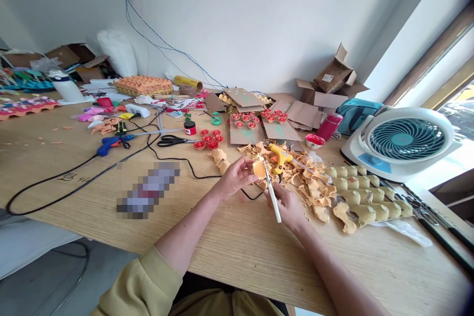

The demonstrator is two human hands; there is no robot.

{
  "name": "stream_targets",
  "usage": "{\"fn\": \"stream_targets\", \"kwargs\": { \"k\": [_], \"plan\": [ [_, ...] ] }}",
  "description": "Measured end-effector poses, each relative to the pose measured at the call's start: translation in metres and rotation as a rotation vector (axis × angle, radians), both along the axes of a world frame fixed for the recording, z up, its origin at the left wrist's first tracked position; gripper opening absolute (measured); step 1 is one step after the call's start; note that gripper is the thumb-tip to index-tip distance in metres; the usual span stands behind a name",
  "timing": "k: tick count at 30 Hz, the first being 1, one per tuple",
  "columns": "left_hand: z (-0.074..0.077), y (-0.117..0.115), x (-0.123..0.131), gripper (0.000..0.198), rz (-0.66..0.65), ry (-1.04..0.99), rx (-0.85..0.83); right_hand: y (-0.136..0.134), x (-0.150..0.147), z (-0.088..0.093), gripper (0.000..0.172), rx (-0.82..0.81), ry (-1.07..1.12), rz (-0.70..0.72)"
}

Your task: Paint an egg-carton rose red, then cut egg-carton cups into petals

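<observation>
To do what looks like trimming well, keep the small peach-coloured cup of moulded pulp (259, 170) lightly pinched so its wall does not crush, cut in short bites along the rim, and turn the cup toward the blade rather than bending the wrist. The left fingertips are best kept behind the cutting line, and the work clear of the yellow plastic glue gun (280, 158) just to the right.

The cup is near the centre of the frame, raised above the pale wood-grained worktop (240, 242). It sits at the fingertips of the left hand (239, 177), whose grip is closed on its left side. The right hand (289, 205), below and to the right, has its grip wrapped around a white-handled metal cutting tool (274, 202), probably scissors; its blade lies along the cup's right edge, though contact cannot be told.
</observation>
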State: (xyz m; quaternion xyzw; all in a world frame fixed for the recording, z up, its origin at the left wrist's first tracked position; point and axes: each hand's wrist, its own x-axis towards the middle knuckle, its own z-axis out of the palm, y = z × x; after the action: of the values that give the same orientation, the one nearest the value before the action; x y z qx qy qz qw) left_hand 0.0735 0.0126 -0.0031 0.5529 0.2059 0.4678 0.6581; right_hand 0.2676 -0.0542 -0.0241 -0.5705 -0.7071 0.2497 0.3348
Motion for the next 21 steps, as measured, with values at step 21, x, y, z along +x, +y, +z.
{"fn": "stream_targets", "kwargs": {
  "k": [21],
  "plan": [
    [-0.0005, -0.0041, 0.0041, 0.043, -0.013, -0.071, -0.164, -0.005, -0.0067, 0.0039, 0.047, -0.028, 0.075, -0.037]
  ]
}}
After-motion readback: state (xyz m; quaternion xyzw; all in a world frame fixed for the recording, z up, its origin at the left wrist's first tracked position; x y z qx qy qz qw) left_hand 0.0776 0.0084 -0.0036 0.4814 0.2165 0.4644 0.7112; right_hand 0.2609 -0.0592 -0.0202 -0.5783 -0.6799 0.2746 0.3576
